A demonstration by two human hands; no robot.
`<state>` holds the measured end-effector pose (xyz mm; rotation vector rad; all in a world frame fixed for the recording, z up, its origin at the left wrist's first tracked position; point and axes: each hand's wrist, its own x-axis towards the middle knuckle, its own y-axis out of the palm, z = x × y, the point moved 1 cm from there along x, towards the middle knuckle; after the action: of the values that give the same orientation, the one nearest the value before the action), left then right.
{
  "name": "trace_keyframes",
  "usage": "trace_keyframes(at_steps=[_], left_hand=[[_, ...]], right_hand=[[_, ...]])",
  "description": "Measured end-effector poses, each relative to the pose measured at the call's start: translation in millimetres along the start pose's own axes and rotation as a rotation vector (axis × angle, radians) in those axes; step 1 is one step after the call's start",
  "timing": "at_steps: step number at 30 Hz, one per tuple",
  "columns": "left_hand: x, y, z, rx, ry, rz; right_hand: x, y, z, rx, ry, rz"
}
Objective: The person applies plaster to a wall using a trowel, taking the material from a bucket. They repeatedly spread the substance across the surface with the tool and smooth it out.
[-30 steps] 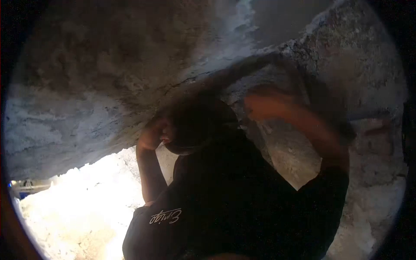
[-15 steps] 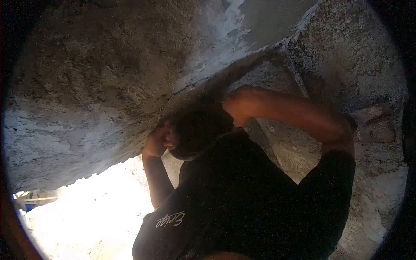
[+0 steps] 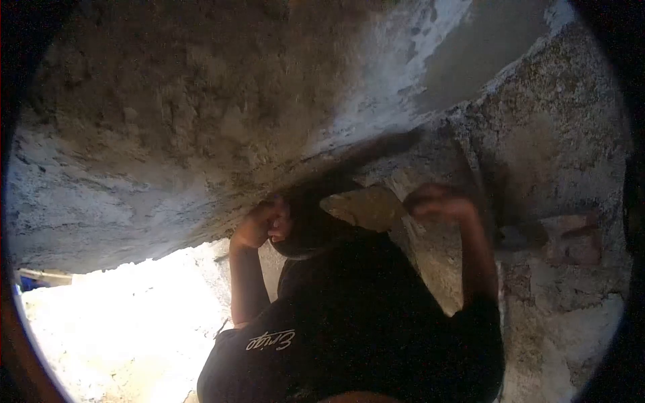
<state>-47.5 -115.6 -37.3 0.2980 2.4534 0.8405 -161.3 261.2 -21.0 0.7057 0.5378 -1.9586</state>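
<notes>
My left hand (image 3: 265, 223) is closed at the left rim of a dark, rounded container (image 3: 306, 218) that looks like a bowl, held low in front of my black shirt (image 3: 376, 316). Its inside is too dark to make out. My right hand (image 3: 440, 201), fingers curled and a little blurred, grips a trowel (image 3: 366, 208). The trowel's pale, flat blade points left over the container's right side; its handle is mostly hidden in my fist. Just beyond both hands runs a rough, plastered surface (image 3: 201, 127).
Smoother grey plaster (image 3: 477, 54) covers a patch at the upper right. Exposed bricks (image 3: 571, 242) jut from the rough wall on the right. At the left, the ground (image 3: 134, 322) is overexposed by strong light, with a blurred blue object (image 3: 30, 282) at its edge.
My right hand has drawn back from the container to the right, its elbow coming in, and the trowel blade now shows. My left hand keeps its hold. The view has shifted slightly.
</notes>
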Motion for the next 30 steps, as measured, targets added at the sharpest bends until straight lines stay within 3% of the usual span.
trace_keyframes(at_steps=[2,3,4,5,6,8,9,10,11,12,14,16,18,19,20,22,23,25,26,27,28,30], left_hand=[[-1.4,-6.6,5.5,0.259,-0.014,-0.189],[0.8,-11.7,7.6,0.036,-0.01,0.055],[-1.1,-6.7,7.4,0.057,-0.01,0.072],[-2.8,-0.5,6.1,0.109,0.061,0.009],[-2.4,4.0,4.3,0.164,0.134,-0.046],[-2.5,-1.8,5.4,0.038,-0.047,-0.034],[-2.2,-7.6,9.7,0.067,-0.063,-0.012],[0.0,-18.0,16.0,-0.014,-0.123,-0.165],[0.4,-26.1,20.3,-0.095,-0.183,-0.325],[-0.1,-29.4,19.8,-0.065,-0.202,-0.311],[-1.2,-32.3,17.3,-0.124,-0.189,-0.093],[-2.6,-25.4,14.4,-0.159,-0.243,-0.167],[-3.6,-4.7,10.3,0.239,-0.12,-0.346],[0.8,-27.3,10.9,-0.038,-0.207,-0.081],[1.0,-28.8,10.2,-0.019,-0.207,-0.072],[1.2,-30.0,9.3,-0.247,-0.27,-0.119],[-0.1,-27.3,8.4,-0.233,-0.267,-0.113],[-2.8,-18.1,8.1,-0.004,-0.189,-0.162],[-5.9,-18.8,8.8,0.105,-0.146,-0.186],[0.9,-20.3,8.2,0.144,-0.142,-0.333],[1.5,-19.5,6.7,0.145,-0.133,-0.325],[-2.7,-6.0,6.9,0.159,-0.191,-0.475]], right_hand=[[-17.4,14.7,-8.4,0.067,-0.04,0.011],[-24.9,22.5,-17.9,0.022,-0.068,-0.15],[-32.5,31.5,-30.7,-0.016,-0.092,-0.315],[-30.5,42.6,-57.8,-0.006,-0.104,-0.346],[-19.8,51.5,-93.7,0.285,-0.244,-0.433],[-18.3,61.7,-109.6,0.599,-0.404,-0.545],[-18.5,71.1,-92.9,0.326,-0.511,-0.726],[-17.6,78.3,-82.5,0.041,-0.597,-0.9],[-9.0,83.4,-91.5,0.061,-0.595,-0.935],[6.9,88.4,-108.5,0.181,-0.54,-0.98],[21.4,93.3,-114.3,0.322,-0.49,-1.036],[29.8,88.8,-102.1,0.142,-0.198,-1.189],[89.7,78.5,-129.4,0.308,-0.322,-1.258],[111.5,72.1,-135.5,0.457,-0.444,-1.303],[116.1,67.4,-127.0,0.466,-0.454,-1.318],[116.7,58.8,-102.5,-0.06,-0.36,-1.693],[118.3,56.0,-93.7,-0.052,-0.368,-1.705],[121.8,48.8,-78.5,1.046,-0.801,-1.143],[116.7,46.2,-69.8,1.043,-0.815,-1.148],[106.3,44.5,-58.0,1.056,-0.777,-1.141],[100.6,42.3,-51.4,1.066,-0.736,-1.133],[125.1,34.7,-66.7,1.18,-0.829,-1.067]])
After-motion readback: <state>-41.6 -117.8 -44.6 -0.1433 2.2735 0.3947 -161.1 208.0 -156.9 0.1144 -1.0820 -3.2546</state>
